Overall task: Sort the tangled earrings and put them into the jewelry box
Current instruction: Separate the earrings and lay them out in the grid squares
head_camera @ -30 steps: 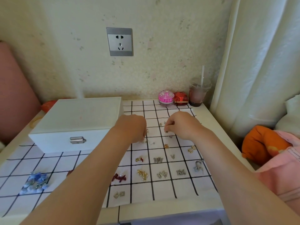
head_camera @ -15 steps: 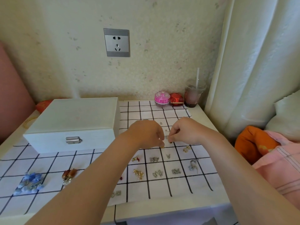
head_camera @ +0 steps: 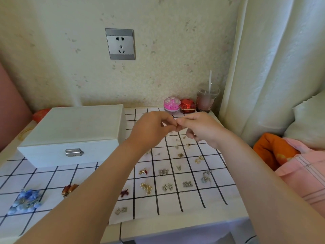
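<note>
left hand [head_camera: 151, 128] + right hand [head_camera: 202, 128] both up off the grid cloth [head_camera: 213, 194], fingertips [head_camera: 170, 120] meeting tip to tip. thumb and forefinger of each pinched together, other fingers curled. whether an earring sits in the pinch: too small, cannot tell. loose earrings [head_camera: 177, 146] on the cloth just below the fingers, sorted pairs [head_camera: 164, 172] in cells further toward the person, blue cluster [head_camera: 26, 199] far down-left of the fingers. jewelry box [head_camera: 73, 131] left of the fingers, lid down, latch [head_camera: 73, 152] facing the person. beyond the fingers: pink pot [head_camera: 172, 104], red pot [head_camera: 188, 104], lidded cup [head_camera: 205, 101] with straw
</note>
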Demonstrator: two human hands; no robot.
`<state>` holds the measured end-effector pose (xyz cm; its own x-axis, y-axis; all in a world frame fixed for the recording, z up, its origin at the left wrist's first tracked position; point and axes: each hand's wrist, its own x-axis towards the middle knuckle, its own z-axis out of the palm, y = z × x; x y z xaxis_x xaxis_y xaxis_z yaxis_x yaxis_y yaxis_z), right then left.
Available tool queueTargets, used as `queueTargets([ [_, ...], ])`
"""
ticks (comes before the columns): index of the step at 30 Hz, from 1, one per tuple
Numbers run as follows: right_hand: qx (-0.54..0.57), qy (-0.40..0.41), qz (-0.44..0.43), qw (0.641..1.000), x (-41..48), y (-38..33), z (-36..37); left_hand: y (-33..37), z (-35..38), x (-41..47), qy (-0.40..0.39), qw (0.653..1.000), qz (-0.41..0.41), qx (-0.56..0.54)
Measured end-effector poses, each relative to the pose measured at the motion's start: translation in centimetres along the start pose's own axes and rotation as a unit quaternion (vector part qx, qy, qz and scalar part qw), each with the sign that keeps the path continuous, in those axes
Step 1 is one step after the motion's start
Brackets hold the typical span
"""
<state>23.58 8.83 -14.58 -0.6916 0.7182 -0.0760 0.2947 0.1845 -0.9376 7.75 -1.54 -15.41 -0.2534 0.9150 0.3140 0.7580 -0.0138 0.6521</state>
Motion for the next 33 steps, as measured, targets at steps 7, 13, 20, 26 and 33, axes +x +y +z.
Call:
queueTargets([
  [7, 0.122, -0.018, 0.037, 0.992, 0.1, 0.2, -0.4, 0.5, 0.0, 0.2, 0.068, 0.994, 0.037, -0.078],
  [13, 0.053, -0.002, 0.02, 0.998, 0.1, 0.8, -0.9, 0.6, 0.7, 0.0, 0.076, 0.994, 0.047, -0.063],
  [20, -0.312, 0.006, -0.001, 0.95, 0.1, 1.9, -0.9, -0.3, 2.7, -0.9, -0.156, 0.983, -0.004, 0.099],
  [26, -0.366, -0.044, 0.033, 0.929, -0.3, 1.6, -0.9, 0.4, 3.8, -1.4, -0.201, 0.97, 0.009, 0.14],
  [33, -0.352, -0.086, 0.028, 0.932, -0.2, 2.1, 0.3, 0.0, 2.8, -1.1, -0.208, 0.964, -0.014, 0.167],
])
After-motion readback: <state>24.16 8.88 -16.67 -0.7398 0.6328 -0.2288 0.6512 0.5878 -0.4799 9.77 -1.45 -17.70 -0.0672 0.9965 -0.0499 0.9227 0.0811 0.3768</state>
